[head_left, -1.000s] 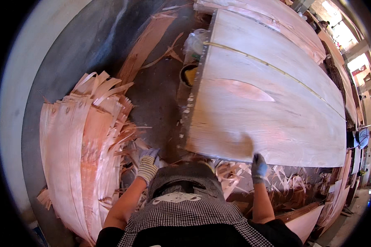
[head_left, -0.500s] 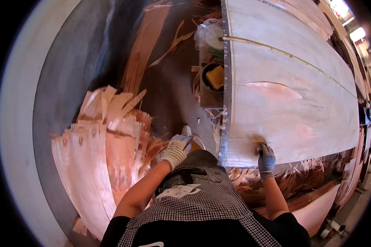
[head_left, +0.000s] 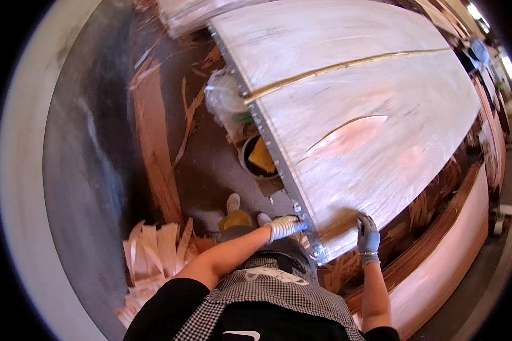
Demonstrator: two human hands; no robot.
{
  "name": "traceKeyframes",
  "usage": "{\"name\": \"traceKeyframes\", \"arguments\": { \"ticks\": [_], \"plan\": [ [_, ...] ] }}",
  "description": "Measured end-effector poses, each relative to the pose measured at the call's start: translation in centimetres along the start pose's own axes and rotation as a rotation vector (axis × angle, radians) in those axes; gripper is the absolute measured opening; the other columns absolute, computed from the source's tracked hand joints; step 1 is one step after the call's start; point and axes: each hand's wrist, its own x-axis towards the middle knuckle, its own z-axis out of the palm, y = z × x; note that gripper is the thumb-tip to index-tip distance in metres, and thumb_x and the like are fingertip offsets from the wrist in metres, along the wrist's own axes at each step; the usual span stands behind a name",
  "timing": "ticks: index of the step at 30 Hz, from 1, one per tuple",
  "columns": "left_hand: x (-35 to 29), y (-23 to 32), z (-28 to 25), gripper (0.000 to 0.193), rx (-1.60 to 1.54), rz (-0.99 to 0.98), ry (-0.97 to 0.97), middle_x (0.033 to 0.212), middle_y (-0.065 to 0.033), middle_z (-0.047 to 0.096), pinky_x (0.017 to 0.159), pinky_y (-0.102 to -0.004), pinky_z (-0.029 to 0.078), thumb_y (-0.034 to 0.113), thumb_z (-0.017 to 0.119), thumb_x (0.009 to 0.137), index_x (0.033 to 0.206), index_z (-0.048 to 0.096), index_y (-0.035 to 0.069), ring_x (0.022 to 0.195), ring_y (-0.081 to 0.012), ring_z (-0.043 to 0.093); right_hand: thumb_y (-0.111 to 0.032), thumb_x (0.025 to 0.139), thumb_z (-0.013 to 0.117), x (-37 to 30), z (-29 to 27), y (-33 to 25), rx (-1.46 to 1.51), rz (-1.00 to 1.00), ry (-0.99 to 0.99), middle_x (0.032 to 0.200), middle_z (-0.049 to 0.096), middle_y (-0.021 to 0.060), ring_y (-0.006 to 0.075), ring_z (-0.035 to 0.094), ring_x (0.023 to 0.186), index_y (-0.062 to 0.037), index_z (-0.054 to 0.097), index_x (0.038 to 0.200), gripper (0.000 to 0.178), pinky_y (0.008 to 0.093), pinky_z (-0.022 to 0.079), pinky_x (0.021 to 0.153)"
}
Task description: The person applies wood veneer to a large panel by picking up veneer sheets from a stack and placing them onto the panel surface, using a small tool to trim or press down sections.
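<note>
Showing pale, streaked grain, the broad wood sheet (head_left: 398, 165) lies ahead beneath a slender jointed stick (head_left: 324, 71). Gloved right hand (head_left: 368, 234): fingers bent at its near edge, contents undeterminable. Gloved left hand (head_left: 287, 227), grip unclear, has since moved to the sheet's left edge.

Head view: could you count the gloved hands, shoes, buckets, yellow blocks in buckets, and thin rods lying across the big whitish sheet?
Gloved hands: 2 (left hand, right hand)
Shoes: 2
Bucket: 1
Yellow block: 1
Thin rod: 1
Total: 7
</note>
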Motion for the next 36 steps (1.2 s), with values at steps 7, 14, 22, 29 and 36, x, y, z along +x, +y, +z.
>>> {"name": "traceKeyframes", "arguments": {
  "ticks": [7,14,22,29,36],
  "plan": [
    [-5.5,12.3,-0.8,0.029,0.632,0.017,-0.256,0.075,-0.0099,0.064,0.064,-0.0360,0.045,0.029,0.051,0.089,0.093,0.062,0.003,0.063,-0.0202,0.055,0.002,0.078,0.049,-1.5,-0.4,-14.4,0.048,0.283,0.218,0.098,0.060,0.0161,0.0305,0.058,0.090,-0.0018,0.060,0.100,0.025,0.0358,0.046,0.080],
    [-10.8,17.8,-12.5,0.027,1.170,0.280,-0.403,0.088,-0.0162,0.061,0.076,-0.0414,0.045,0.033,0.056,0.082,0.092,0.061,0.008,0.082,-0.0330,0.059,-0.025,0.075,0.071,5.2,7.3,-26.1,0.919,0.484,-0.532,0.078,0.061,0.0034,0.0095,0.053,0.067,0.0008,0.060,0.103,0.039,0.0248,0.045,0.062],
    [-10.2,24.3,-24.6,0.048,1.029,-0.206,-0.310,0.083,-0.0150,0.065,0.076,-0.0332,0.047,0.050,0.055,0.083,0.094,0.066,0.004,0.077,-0.0273,0.062,-0.014,0.076,0.064,13.5,17.8,-28.2,0.925,0.703,-0.482,0.081,0.065,0.0080,0.0199,0.062,0.074,0.0013,0.062,0.089,0.021,0.0282,0.048,0.067],
    [-3.2,20.3,-25.1,0.040,2.022,0.374,0.123,0.126,-0.0088,0.047,0.105,-0.0557,0.013,0.025,0.052,0.079,0.116,0.053,0.011,0.122,-0.0275,0.037,-0.045,0.083,0.046,16.8,31.6,-22.9,0.140,0.758,-0.026,0.117,0.056,0.0153,0.0371,0.053,0.105,-0.0083,0.058,0.109,0.046,0.0460,0.038,0.092],
    [0.7,11.9,-25.1,0.054,2.205,0.240,-0.191,0.146,0.0031,0.023,0.108,-0.0535,0.005,0.006,0.035,0.086,0.138,0.032,0.018,0.135,-0.0233,0.016,-0.021,0.088,0.045,-5.2,24.5,-20.8,0.552,1.255,-0.386,0.092,0.060,0.0106,0.0240,0.059,0.080,-0.0115,0.060,0.101,0.021,0.0328,0.047,0.065]
  ]
}}
